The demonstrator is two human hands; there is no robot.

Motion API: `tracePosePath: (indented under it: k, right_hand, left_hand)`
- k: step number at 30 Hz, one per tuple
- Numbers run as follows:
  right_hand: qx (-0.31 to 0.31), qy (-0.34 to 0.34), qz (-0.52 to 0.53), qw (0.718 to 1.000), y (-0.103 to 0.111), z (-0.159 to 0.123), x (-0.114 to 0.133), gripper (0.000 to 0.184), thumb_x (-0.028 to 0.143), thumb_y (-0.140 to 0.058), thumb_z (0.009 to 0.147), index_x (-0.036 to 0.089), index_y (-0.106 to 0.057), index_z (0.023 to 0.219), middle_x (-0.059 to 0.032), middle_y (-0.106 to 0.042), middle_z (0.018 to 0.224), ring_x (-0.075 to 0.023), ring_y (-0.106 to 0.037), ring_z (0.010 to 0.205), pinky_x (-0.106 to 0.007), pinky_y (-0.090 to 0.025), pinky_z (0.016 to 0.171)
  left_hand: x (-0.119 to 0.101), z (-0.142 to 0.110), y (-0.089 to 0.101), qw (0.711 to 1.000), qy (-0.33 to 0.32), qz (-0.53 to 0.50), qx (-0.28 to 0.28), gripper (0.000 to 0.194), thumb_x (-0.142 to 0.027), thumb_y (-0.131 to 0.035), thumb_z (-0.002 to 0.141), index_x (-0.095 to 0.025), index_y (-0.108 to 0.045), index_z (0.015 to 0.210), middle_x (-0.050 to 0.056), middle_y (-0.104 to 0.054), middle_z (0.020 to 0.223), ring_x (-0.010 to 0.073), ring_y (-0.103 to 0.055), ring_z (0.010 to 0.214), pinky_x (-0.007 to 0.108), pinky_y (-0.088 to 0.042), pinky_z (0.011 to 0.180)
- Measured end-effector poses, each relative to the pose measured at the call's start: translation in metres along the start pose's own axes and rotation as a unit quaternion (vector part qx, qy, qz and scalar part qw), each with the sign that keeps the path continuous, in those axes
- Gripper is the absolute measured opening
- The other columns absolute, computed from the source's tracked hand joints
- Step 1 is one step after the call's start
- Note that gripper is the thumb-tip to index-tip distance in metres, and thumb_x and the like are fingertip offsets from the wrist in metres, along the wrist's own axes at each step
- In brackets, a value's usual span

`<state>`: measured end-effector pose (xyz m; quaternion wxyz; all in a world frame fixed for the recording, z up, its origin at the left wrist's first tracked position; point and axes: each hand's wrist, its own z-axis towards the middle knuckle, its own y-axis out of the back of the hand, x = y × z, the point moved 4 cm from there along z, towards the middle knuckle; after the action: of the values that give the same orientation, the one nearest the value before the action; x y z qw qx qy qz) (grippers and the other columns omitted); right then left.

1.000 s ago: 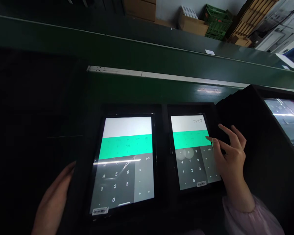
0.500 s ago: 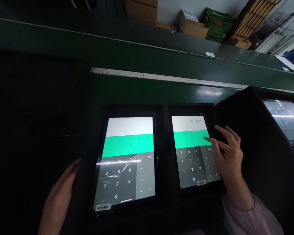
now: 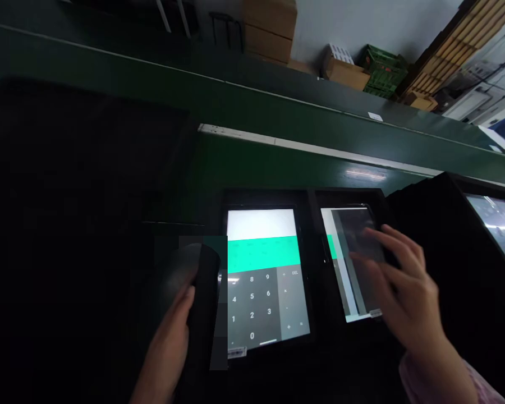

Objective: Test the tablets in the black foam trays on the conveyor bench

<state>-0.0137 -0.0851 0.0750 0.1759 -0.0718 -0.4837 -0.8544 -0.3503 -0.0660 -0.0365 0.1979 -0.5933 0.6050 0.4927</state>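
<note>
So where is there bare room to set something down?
The green surface looks bare between the white strip and the black-framed tablets, and just beyond the strip. Crowded: the right tablet, under the right hand. Far left: too dark to tell.

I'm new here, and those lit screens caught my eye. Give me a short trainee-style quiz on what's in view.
1. Multiple choice: the bare right hand is over which thing?
A) a green plastic crate
B) a black-framed screen with a pale upright strip
C) a brown cardboard box
2. True or false: the bare left hand is beside, not on, the black-framed rectangular calculator screen.
3. Fill in: the coloured band across the calculator screen is bright ____.

Key: 1 B; 2 true; 3 green
</note>
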Motion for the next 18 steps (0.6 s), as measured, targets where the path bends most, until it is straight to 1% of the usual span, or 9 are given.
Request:
tracePosePath:
  k: [2, 4, 6, 8, 11, 14, 15, 18]
  right_hand:
    - [0.060, 0.043, 0.018, 0.997, -0.021, 0.006, 0.029, 0.027, 0.024, -0.056, 0.106, 0.027, -0.081, 0.115, -0.0092, -0.065, 0.144, -0.0353, -0.050, 0.146, -0.057, -0.061, 0.105]
    - [0.099, 0.060, 0.029, 0.993, -0.046, 0.010, 0.048, 0.029, 0.024, -0.054, 0.107, 0.025, -0.080, 0.120, -0.0109, -0.062, 0.149, -0.0368, -0.047, 0.150, -0.060, -0.062, 0.105]
    - [0.107, 0.070, 0.028, 0.991, -0.066, 0.013, 0.057, 0.029, 0.024, -0.053, 0.107, 0.024, -0.080, 0.119, -0.0122, -0.060, 0.151, -0.0389, -0.045, 0.151, -0.064, -0.061, 0.106]
    - [0.096, 0.079, 0.024, 0.992, -0.078, 0.015, 0.059, 0.030, 0.023, -0.052, 0.107, 0.023, -0.080, 0.118, -0.0128, -0.059, 0.151, -0.0406, -0.042, 0.153, -0.067, -0.059, 0.108]
    - [0.098, 0.085, 0.018, 0.991, -0.083, 0.013, 0.057, 0.029, 0.023, -0.054, 0.107, 0.025, -0.079, 0.120, -0.0122, -0.055, 0.155, -0.0419, -0.036, 0.156, -0.069, -0.057, 0.108]
    - [0.122, 0.096, 0.013, 0.988, -0.082, 0.011, 0.054, 0.028, 0.023, -0.055, 0.106, 0.025, -0.079, 0.121, -0.0111, -0.052, 0.159, -0.0418, -0.033, 0.158, -0.069, -0.057, 0.108]
    - [0.119, 0.096, 0.013, 0.988, -0.081, 0.011, 0.053, 0.028, 0.022, -0.055, 0.106, 0.025, -0.079, 0.120, -0.0108, -0.053, 0.159, -0.0416, -0.032, 0.158, -0.069, -0.056, 0.109]
    - [0.083, 0.074, 0.005, 0.994, -0.076, 0.011, 0.048, 0.029, 0.020, -0.053, 0.106, 0.024, -0.081, 0.112, -0.0093, -0.060, 0.152, -0.0416, -0.036, 0.156, -0.074, -0.051, 0.111]
  left_hand:
    - [0.000, -0.005, -0.002, 0.999, 0.028, -0.026, 0.015, 0.065, -0.067, -0.047, 0.101, -0.030, -0.062, 0.152, 0.004, -0.056, 0.163, 0.0290, -0.048, 0.152, 0.043, -0.043, 0.123]
    - [-0.005, -0.011, -0.004, 0.998, 0.024, -0.033, 0.046, 0.067, -0.069, -0.045, 0.101, -0.032, -0.058, 0.155, 0.000, -0.048, 0.169, 0.0266, -0.038, 0.158, 0.040, -0.038, 0.126]
    - [-0.008, -0.017, -0.005, 0.996, 0.033, -0.035, 0.074, 0.068, -0.070, -0.042, 0.101, -0.033, -0.056, 0.156, 0.000, -0.045, 0.170, 0.0259, -0.033, 0.160, 0.040, -0.035, 0.128]
    - [-0.010, -0.023, -0.004, 0.994, 0.052, -0.042, 0.089, 0.069, -0.071, -0.039, 0.102, -0.032, -0.054, 0.157, 0.000, -0.043, 0.172, 0.0263, -0.031, 0.161, 0.042, -0.033, 0.129]
    - [-0.014, -0.030, -0.003, 0.994, 0.055, -0.050, 0.083, 0.066, -0.068, -0.040, 0.103, -0.033, -0.053, 0.158, -0.002, -0.038, 0.174, 0.0246, -0.024, 0.164, 0.043, -0.027, 0.132]
    - [-0.018, -0.034, -0.005, 0.995, 0.054, -0.045, 0.075, 0.062, -0.063, -0.042, 0.105, -0.035, -0.051, 0.159, -0.004, -0.038, 0.174, 0.0223, -0.025, 0.164, 0.041, -0.026, 0.132]
    - [-0.019, -0.035, -0.005, 0.995, 0.055, -0.042, 0.071, 0.062, -0.062, -0.042, 0.105, -0.035, -0.050, 0.159, -0.004, -0.040, 0.173, 0.0225, -0.026, 0.164, 0.042, -0.028, 0.132]
    - [-0.020, -0.036, -0.007, 0.996, 0.052, -0.034, 0.063, 0.062, -0.064, -0.043, 0.104, -0.036, -0.051, 0.159, -0.002, -0.044, 0.172, 0.0245, -0.029, 0.163, 0.043, -0.032, 0.130]
